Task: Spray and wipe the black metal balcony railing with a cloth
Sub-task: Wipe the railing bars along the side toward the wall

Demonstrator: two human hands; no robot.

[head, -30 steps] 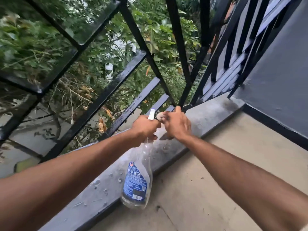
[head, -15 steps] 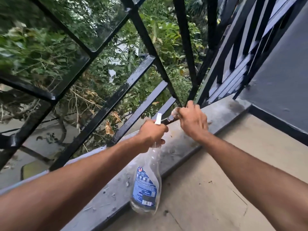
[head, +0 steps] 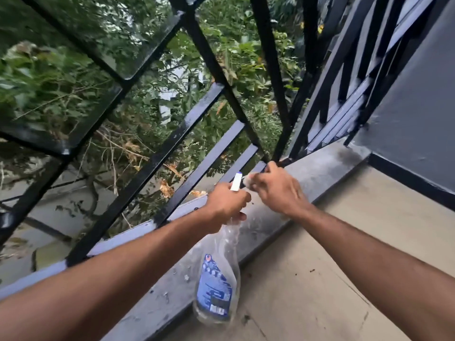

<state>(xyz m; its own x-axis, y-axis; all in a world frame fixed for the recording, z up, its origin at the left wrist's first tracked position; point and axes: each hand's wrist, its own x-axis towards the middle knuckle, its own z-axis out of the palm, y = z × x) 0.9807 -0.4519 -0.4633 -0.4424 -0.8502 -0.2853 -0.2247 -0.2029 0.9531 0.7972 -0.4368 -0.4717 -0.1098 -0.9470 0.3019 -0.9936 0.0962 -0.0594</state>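
The black metal railing (head: 172,141) slants across the upper view, its bars running down to a grey ledge (head: 317,173). My left hand (head: 225,201) grips the neck of a clear spray bottle (head: 218,281) with a blue label and a white nozzle (head: 235,182); the bottle hangs down over the ledge edge. My right hand (head: 275,190) holds a small pale cloth (head: 249,180) bunched in its fingers, pressed against the foot of a railing bar just above the ledge. Most of the cloth is hidden by the hand.
The tan balcony floor (head: 320,279) lies below the ledge at right. A grey wall (head: 418,107) with a dark skirting rises at far right. Green bushes and dry leaves (head: 234,70) show through the bars.
My right hand with the cloth has drawn back down along the bar's foot toward the spray nozzle. The left hand and bottle stay in much the same place.
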